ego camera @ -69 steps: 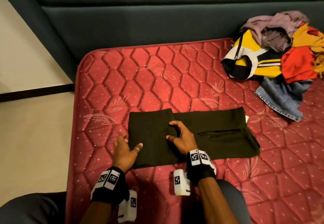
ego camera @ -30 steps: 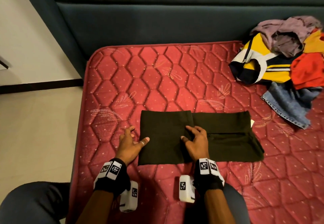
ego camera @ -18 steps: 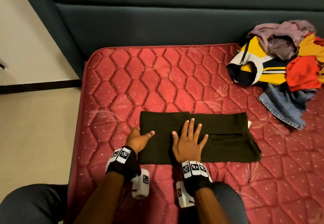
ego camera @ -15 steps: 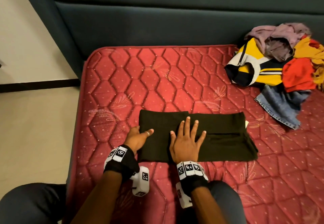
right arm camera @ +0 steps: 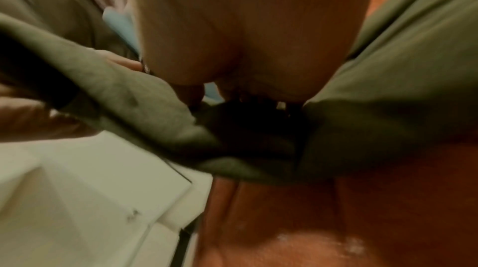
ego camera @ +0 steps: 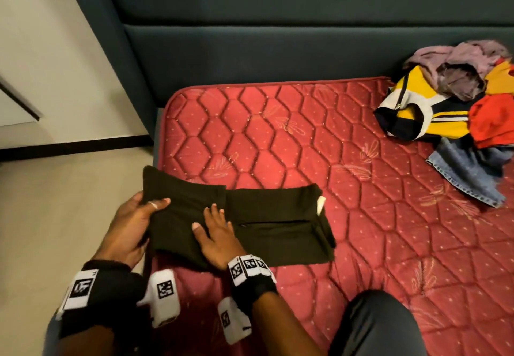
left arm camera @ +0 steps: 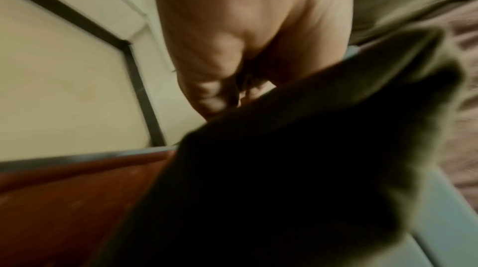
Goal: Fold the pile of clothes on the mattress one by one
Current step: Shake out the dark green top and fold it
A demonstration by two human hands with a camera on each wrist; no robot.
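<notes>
Left hand (ego camera: pixel 130 225) lifts garment (ego camera: pixel 267 227) (fingers hidden).

Black wristbands (ego camera: pixel 103 289), white tagged camera blocks (ego camera: pixel 164 297).

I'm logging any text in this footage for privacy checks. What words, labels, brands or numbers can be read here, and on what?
None can be read.
Wrist bands on the left hand and right hand: black-and-white square marker patterns only, no words.
White tag at the edge of the dark folded garment: too small to read.
Yellow striped garment in the pile: no lettering shows.
</notes>
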